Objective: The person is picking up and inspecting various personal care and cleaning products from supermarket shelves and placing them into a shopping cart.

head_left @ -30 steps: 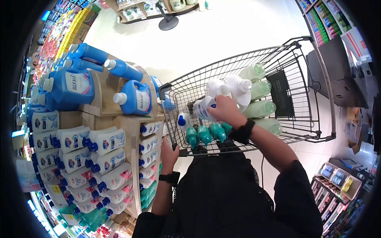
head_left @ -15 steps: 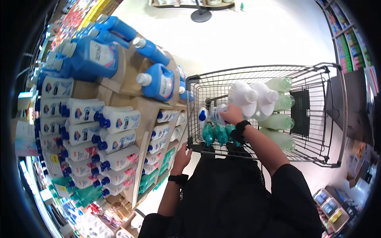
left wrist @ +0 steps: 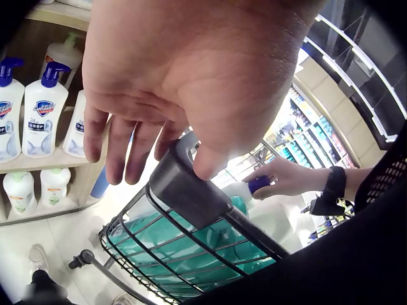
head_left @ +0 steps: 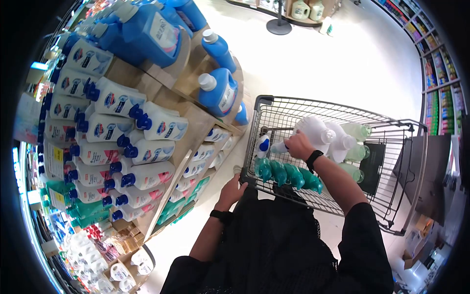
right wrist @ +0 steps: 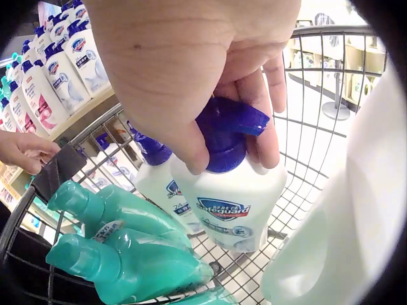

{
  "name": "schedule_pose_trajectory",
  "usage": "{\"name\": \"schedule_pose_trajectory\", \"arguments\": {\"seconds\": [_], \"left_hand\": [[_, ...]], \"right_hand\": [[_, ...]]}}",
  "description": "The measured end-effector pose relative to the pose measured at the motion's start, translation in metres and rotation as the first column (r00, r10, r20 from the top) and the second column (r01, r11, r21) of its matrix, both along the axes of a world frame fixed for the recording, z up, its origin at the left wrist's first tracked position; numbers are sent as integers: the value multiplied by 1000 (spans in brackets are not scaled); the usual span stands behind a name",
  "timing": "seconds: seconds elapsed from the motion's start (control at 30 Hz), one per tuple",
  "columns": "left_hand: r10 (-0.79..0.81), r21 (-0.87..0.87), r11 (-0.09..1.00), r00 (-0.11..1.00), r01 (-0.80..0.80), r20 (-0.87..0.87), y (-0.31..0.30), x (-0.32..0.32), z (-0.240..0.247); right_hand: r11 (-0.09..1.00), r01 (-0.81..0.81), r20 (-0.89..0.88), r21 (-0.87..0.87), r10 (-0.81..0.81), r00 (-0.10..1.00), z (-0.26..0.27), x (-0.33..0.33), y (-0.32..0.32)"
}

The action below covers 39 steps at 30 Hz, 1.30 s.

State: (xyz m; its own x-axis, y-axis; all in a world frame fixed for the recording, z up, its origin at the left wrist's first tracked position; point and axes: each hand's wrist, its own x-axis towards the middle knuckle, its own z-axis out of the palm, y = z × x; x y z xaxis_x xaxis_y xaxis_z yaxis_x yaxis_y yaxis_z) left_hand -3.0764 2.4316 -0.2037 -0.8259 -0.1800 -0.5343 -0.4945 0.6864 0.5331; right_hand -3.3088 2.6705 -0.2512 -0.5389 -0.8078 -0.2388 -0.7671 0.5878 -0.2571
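My right hand point(head_left: 299, 146) is inside the shopping cart and pinches the dark blue pump top of a white body wash bottle point(right wrist: 232, 206). That bottle hangs nearly upright, low over the wire floor. Close beside it stands a second white body wash bottle point(right wrist: 152, 184) with a blue top. Green pump bottles point(head_left: 279, 172) lie in a row along the cart's near side. Large white jugs point(head_left: 313, 131) are to the right of my hand. At the cart's near left corner, my left hand point(left wrist: 191, 82) has its thumb against the black corner piece point(left wrist: 184, 181), fingers extended loosely.
To the left, a wooden display shelf point(head_left: 188, 110) bears white pump bottles point(head_left: 117, 100) and large blue jugs point(head_left: 220, 93). Pale green bottles point(head_left: 356, 131) lie at the cart's right end by a black panel point(head_left: 374, 161). A round stand base point(head_left: 279, 27) is on the floor ahead.
My right hand has kept its grip on the body wash bottle, lowering it beside the other white bottle. The view has turned, so the shelf and cart appear rotated. My left hand stays at the cart corner.
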Motion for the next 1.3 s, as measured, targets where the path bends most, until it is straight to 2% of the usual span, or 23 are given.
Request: {"name": "schedule_pose_trajectory", "arguments": {"seconds": [0.2, 0.27, 0.33, 0.37, 0.43, 0.47, 0.53, 0.57, 0.63, 0.67, 0.73, 0.77, 0.8, 0.87, 1.0, 1.13, 1.2, 1.3], "left_hand": [[55, -12, 998, 998, -55, -32, 1, 5, -5], [71, -6, 997, 997, -71, 13, 2, 5, -1], [93, -47, 994, 995, -94, -39, 1, 8, -6], [75, -49, 996, 997, -75, -6, 2, 7, -3], [55, -62, 997, 995, -50, 82, 2, 2, 4], [75, -69, 995, 994, -70, 75, 0, 2, 7], [36, -5, 999, 991, -35, 129, -1, 0, 8], [70, -31, 997, 996, -69, 48, 2, 2, 8], [75, -28, 997, 997, -75, 19, 2, 4, 4], [73, -26, 997, 997, -73, -3, 2, 5, 4], [79, -4, 997, 997, -79, -6, 2, 5, 6], [83, 8, 997, 997, -82, -8, 1, 3, 7], [75, 20, 997, 997, -74, -15, 1, 4, 9], [66, 10, 998, 998, -66, 3, -1, 2, 7], [61, 1, 998, 998, -61, 34, -1, 2, 8], [56, 21, 998, 995, -58, 79, -2, 1, 12], [65, 31, 997, 997, -66, 35, -2, 4, 12], [37, 44, 998, 999, -37, 14, -5, 3, 15]], "right_hand": [[993, -83, -79, 87, 90, 993, -8, 7, -13], [991, -110, -82, 73, 116, 990, -14, 8, -15], [987, -161, -170, 18, 161, 972, -28, 8, -16], [982, -187, -181, 7, 185, 966, -28, 8, -16], [994, -98, -83, 52, 102, 991, -29, 9, -18], [992, -117, -90, 46, 121, 989, -24, 10, -22], [989, 108, 109, 99, -119, 987, -17, 11, -21], [990, 101, 102, 99, -111, 989, -16, 13, -22], [922, 387, 146, 31, -387, 910, -14, 18, -22], [921, 388, 139, 36, -389, 911, -21, 20, -22], [760, 645, 181, 80, -647, 741, -37, 22, -23], [697, 711, 212, 90, -711, 670, -37, 23, -24], [690, 718, 198, 92, -719, 666, -37, 27, -26], [625, 767, 293, 148, -768, 570, -37, 27, -31], [603, 794, 297, 82, -775, 558, -58, 35, -42], [596, 801, 393, 61, -752, 530, -48, 41, -52], [555, 799, 577, 230, -739, 348, -29, 43, -58], [579, 772, 609, 261, -720, 333, -23, 41, -58]]}}
